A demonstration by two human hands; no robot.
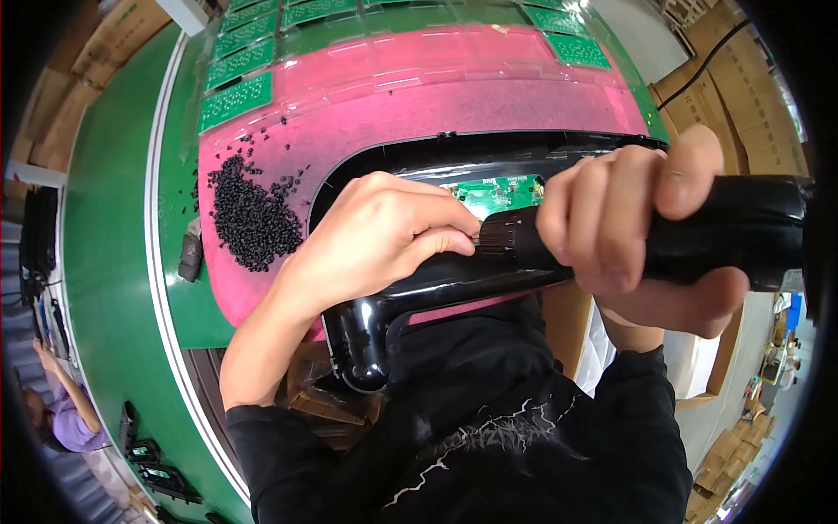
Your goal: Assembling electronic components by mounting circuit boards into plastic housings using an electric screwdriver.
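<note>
My right hand (611, 218) is wrapped round a thick black electric screwdriver (742, 223), which lies across the view with its ribbed collar toward the left. Thumb and forefinger of my left hand (375, 227) are pinched together right at the collar's end. Whatever sits between those fingertips is hidden. Beneath both hands is a glossy black plastic housing (358, 336) with a long curved shape, resting on the pink mat (349, 113) and reaching over its near edge. A green circuit board (502, 194) shows inside the housing, just behind the screwdriver's collar.
Left of the housing lies a heap of small black screws (253, 214), some scattered. Clear plastic trays with green circuit boards (236, 100) stand at the back. A small dark object (189, 253) lies by the mat. Another person (74, 419) is at far left; cardboard boxes (716, 113) stand right.
</note>
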